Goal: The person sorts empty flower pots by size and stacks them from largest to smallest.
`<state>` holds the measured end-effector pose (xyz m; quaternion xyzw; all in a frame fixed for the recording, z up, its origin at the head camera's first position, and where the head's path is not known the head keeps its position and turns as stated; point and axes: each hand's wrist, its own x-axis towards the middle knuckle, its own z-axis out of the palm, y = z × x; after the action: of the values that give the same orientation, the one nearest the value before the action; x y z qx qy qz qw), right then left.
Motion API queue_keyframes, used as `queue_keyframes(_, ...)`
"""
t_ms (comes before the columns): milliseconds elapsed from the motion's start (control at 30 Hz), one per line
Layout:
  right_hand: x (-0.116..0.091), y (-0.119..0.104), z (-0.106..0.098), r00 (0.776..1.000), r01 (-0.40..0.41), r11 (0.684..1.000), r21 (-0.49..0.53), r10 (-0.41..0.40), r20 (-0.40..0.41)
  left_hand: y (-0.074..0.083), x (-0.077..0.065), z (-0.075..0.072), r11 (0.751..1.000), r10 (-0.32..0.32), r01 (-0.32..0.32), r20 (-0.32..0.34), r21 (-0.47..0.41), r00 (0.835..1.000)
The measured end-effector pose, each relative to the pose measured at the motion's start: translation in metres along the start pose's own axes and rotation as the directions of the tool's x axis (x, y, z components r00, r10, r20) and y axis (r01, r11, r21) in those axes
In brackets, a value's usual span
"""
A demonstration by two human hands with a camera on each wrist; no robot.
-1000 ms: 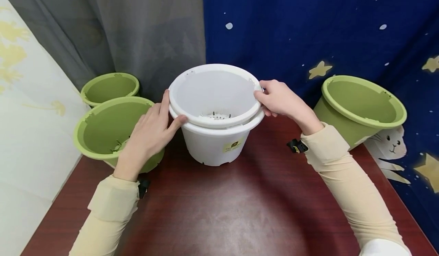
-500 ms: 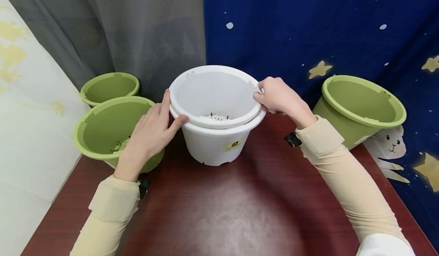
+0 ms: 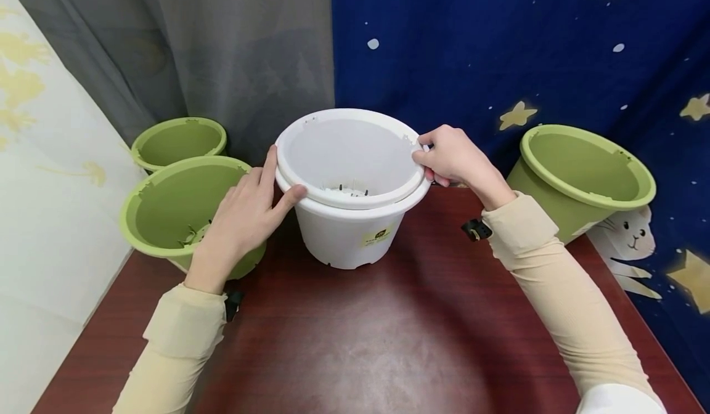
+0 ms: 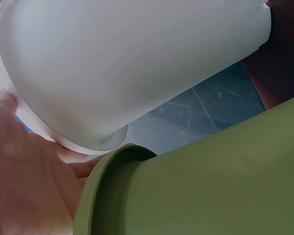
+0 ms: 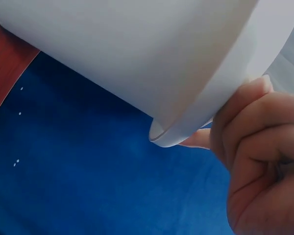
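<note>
Two white plastic flowerpots stand nested on the table in the head view. The inner flowerpot (image 3: 349,149) shows slots in its floor, and its rim sits just above that of the outer flowerpot (image 3: 346,241), which bears a yellow label. My left hand (image 3: 238,223) rests against the left side of the rims, thumb and fingers extended. At the right side, my right hand (image 3: 455,158) pinches the inner pot's rim with thumb and curled fingers. In the right wrist view, folded fingers (image 5: 264,127) lie against the rim of the outer pot.
Two green flowerpots, a nearer one (image 3: 183,201) and a farther one (image 3: 180,143), stand at the left; the nearer is close to my left forearm. Another green flowerpot (image 3: 582,174) stands tilted at the right. A curtain (image 3: 249,50) hangs behind the reddish-brown table (image 3: 355,340).
The gap between the two white rims has narrowed as the inner pot's right side settled lower. My right hand shifted slightly; the left stayed almost still.
</note>
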<state>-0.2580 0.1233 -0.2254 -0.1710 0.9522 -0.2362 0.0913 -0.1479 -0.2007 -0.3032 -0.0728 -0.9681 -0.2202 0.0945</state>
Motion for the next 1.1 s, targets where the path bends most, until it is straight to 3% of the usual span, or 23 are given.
queue_keyframes(167,0.0,0.004,0.005,0.998,0.033,0.999,0.008,-0.032,-0.049,-0.001,0.0,0.001,1.0,0.007,-0.007,-0.005,-0.01,1.0)
queue_keyframes(400,-0.001,0.008,0.01,0.993,0.085,0.996,-0.013,-0.086,-0.087,-0.003,0.004,0.006,0.99,0.102,-0.105,-0.029,-0.095,0.994)
queue_keyframes(533,-0.001,0.009,0.011,0.989,0.106,0.994,-0.024,-0.108,-0.102,-0.003,0.004,0.008,0.987,0.127,-0.131,-0.048,-0.096,0.991)
queue_keyframes(1100,-0.009,0.019,0.014,0.981,0.145,0.987,0.072,-0.135,-0.136,-0.001,0.004,0.009,0.981,0.151,-0.158,-0.063,-0.115,0.986)
